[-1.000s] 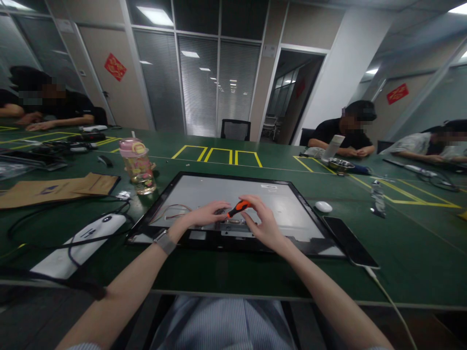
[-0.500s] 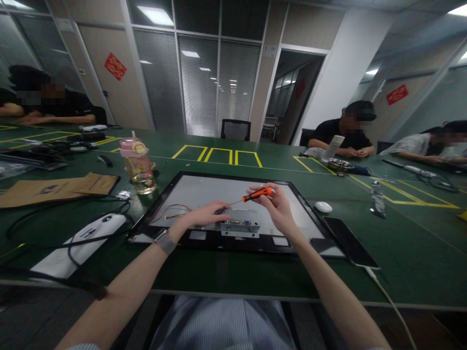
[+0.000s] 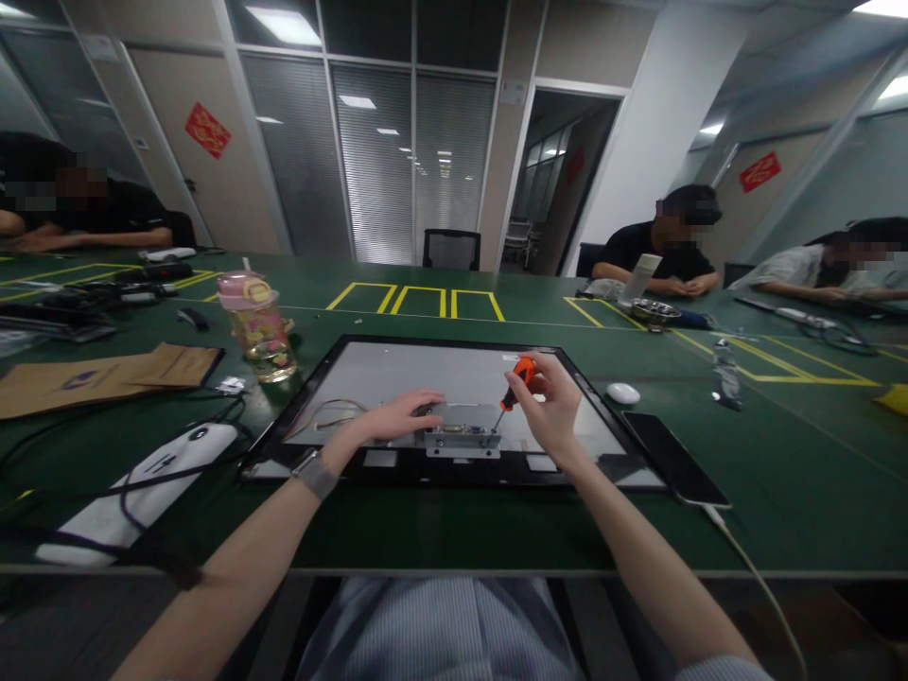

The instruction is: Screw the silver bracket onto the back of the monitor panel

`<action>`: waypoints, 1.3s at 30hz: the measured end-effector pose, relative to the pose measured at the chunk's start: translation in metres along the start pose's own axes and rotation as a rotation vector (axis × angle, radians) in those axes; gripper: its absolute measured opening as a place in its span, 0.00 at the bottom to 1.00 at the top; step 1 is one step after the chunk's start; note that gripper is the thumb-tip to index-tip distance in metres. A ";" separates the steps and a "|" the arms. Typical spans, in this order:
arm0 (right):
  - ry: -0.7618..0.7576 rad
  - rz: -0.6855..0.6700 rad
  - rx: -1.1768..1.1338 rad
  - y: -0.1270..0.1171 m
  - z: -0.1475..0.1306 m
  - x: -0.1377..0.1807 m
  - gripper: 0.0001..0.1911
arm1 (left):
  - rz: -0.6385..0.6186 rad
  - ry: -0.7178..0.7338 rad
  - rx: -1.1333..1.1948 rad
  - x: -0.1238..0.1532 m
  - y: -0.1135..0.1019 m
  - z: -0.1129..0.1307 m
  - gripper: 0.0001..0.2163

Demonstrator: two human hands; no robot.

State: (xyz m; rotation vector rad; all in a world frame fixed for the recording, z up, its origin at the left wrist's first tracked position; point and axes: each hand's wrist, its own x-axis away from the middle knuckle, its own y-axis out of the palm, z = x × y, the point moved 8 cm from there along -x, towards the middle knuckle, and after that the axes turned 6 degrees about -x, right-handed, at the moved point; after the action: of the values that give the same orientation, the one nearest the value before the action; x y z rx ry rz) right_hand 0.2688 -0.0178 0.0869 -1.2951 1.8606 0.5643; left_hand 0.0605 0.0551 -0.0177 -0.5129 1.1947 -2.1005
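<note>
A screwdriver [image 3: 523, 371] with glossy orange plastic handle, thin metal shaft; dull grey metal bracket [image 3: 461, 432] on a smooth matt grey panel [image 3: 397, 371]; matt green table [image 3: 440, 530]; clear plastic bottle [image 3: 256, 329] at ten o'clock; brown paper bag [image 3: 99, 376] at nine.

A black-framed monitor panel [image 3: 397, 374] lies on the green table [image 3: 780, 473]. A grey metal box [image 3: 462, 437] sits on its near edge (left hand [image 3: 401, 416] at the box's left end, right hand [image 3: 553, 409] with an orange-handled screwdriver [image 3: 514, 381] at its right). A pink plastic bottle [image 3: 255, 326] stands left of the panel, a white oval mouse [image 3: 622, 392] right
</note>
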 end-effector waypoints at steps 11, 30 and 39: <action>-0.024 -0.016 0.062 0.003 -0.004 0.002 0.14 | -0.007 0.011 0.007 0.001 -0.001 0.003 0.26; -0.094 0.017 0.133 0.000 -0.013 0.001 0.12 | 0.001 0.005 -0.004 0.001 -0.002 0.005 0.26; -0.057 0.005 0.062 0.003 -0.010 0.002 0.13 | 0.006 0.010 0.005 0.001 -0.001 0.002 0.26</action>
State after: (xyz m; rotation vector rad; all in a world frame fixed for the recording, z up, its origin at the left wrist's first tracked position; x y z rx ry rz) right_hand 0.2626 -0.0252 0.0913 -1.2220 1.8215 0.5360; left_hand 0.0608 0.0539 -0.0158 -0.4963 1.1951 -2.1032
